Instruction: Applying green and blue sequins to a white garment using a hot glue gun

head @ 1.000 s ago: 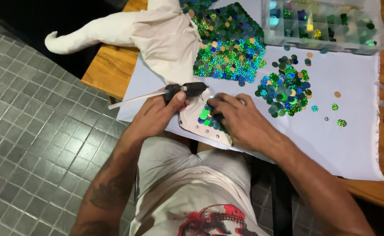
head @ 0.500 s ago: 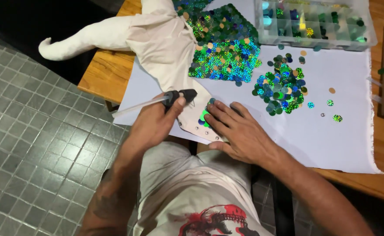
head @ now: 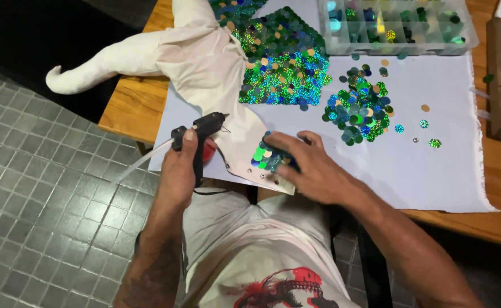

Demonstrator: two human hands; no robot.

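The glue gun (head: 200, 137) has been drawn back to the left since a moment ago, and its nozzle is now lifted clear of the cream fabric piece (head: 227, 85), with a clear glue stick trailing out behind it over the bench (head: 126, 108) edge. It is gripped firmly by the left hand (head: 179, 171), fingers clenched round the black handle, thumb laid along the top. The right hand (head: 313, 168) has been brought down flat, and its fingers are pressed onto a small patch of green and blue sequins (head: 267, 157) at the near corner of the fabric; nothing is grasped, only held down. By that, glue looks already laid and the sequins are being set. A loose pile of sequins (head: 361, 108) is left on the pale paper sheet (head: 421, 165) just right of the hand. At the far edge, a clear compartment box (head: 396, 23) of sorted colours is seen; no label can be made out.
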